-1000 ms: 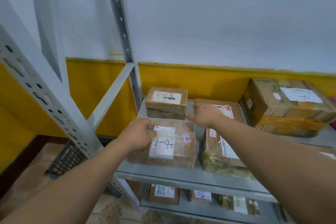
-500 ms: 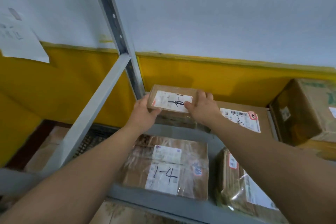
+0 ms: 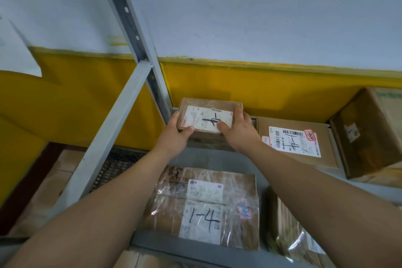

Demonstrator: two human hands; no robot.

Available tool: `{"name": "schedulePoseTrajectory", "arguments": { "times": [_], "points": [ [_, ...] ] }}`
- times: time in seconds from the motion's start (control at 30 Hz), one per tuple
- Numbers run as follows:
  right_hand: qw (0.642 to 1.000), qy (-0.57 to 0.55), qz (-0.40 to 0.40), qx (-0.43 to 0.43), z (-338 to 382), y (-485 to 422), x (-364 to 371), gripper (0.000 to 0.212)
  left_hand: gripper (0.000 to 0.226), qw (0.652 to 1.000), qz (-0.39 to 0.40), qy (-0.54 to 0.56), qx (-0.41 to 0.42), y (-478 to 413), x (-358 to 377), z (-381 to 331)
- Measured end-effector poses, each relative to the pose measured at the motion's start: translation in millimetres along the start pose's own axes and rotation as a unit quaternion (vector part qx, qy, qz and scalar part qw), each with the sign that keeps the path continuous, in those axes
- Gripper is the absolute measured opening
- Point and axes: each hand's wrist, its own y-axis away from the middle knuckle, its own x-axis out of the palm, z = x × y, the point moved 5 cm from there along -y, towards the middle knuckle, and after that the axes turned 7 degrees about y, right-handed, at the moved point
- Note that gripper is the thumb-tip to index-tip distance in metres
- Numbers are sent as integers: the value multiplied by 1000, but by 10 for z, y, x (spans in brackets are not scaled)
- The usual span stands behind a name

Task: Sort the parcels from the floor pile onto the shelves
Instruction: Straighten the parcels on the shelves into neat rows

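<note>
A small brown parcel (image 3: 208,113) with a white handwritten label sits at the back left of the grey shelf (image 3: 202,160), on top of another brown box. My left hand (image 3: 176,135) grips its left end, thumb on the label's near edge. My right hand (image 3: 239,131) grips its right end, thumb on the label and fingers over the far side. In front of them lies a taped parcel marked "1-4" (image 3: 204,209), flat near the shelf's front edge.
A flat brown box with a barcode label (image 3: 295,141) lies right of the held parcel. A large carton (image 3: 374,135) stands at the far right. A plastic-wrapped parcel (image 3: 291,230) lies front right. The grey shelf upright (image 3: 130,26) and brace (image 3: 113,124) rise at left.
Both hands left the "1-4" parcel and the flat box, reached to the back and took the small parcel by its ends. The view closed in on the shelf.
</note>
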Motion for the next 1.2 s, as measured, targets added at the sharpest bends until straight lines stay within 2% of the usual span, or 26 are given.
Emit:
{"name": "schedulePoseTrajectory", "arguments": {
  "times": [0.33, 0.47, 0.53, 0.63, 0.73, 0.87, 1.03, 1.2],
  "points": [
    [1000, -5, -3, 9, -92, 133, -93, 83, 69, 999, 40, -21, -7, 61, 46, -45],
    [999, -24, -40, 4, -148, 307, -152, 85, 57, 994, 10, -106, 11, 218, -53, 45],
    [998, -18, -57, -2, -200, 445, -158, 86, 61, 984, -2, -173, 26, 353, -102, 127],
    [998, 20, -65, -17, -229, 682, -127, 84, 81, 966, -31, -253, 39, 540, -185, 269],
    [993, 93, -52, -40, -174, 992, -34, 77, 80, 958, -32, -280, 42, 805, -175, 340],
    [985, 171, -15, -36, -136, 1468, 214, 70, 78, 957, 14, -288, 39, 1243, -118, 513],
    [990, 141, 21, -1, -225, 1786, 484, 71, 87, 956, 46, -285, 45, 1566, -101, 671],
    [980, 197, 14, -4, -245, 1838, 490, 74, 89, 953, 53, -295, 39, 1585, -126, 689]
  ]
}}
